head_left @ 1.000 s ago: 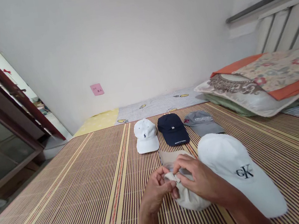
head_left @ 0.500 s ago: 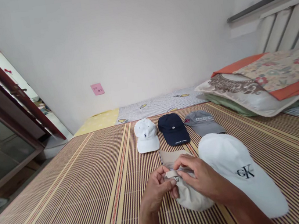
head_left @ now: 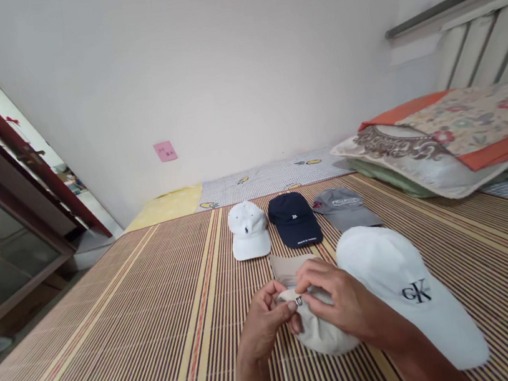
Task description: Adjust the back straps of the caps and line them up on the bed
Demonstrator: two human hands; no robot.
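A beige baseball cap point(head_left: 327, 333) lies in front of me, its brim pointing away toward the wall and its back strap toward my fingers. A small metal buckle point(head_left: 298, 301) shows on the strap. My left hand point(head_left: 266, 316) pinches the strap from the left, thumb beside the buckle. From the right, my right hand point(head_left: 332, 293) is closed on the strap's other side, its fingers partly hiding the cap. Close by on the right lies a large white cap point(head_left: 388, 272) with black letters, my right forearm crossing near its brim.
A white cap point(head_left: 248, 228), a navy cap point(head_left: 294, 217) and a grey cap point(head_left: 345, 206) stand in a row beyond my hands. All lie on a striped bamboo mat point(head_left: 127, 334). Pillows point(head_left: 418, 148) are stacked at the right, by the wall point(head_left: 236, 60).
The strap's raised loop has flattened against the cap, and the buckle sits slightly higher between my fingers. Both hands keep nearly the same place; the other caps have not moved.
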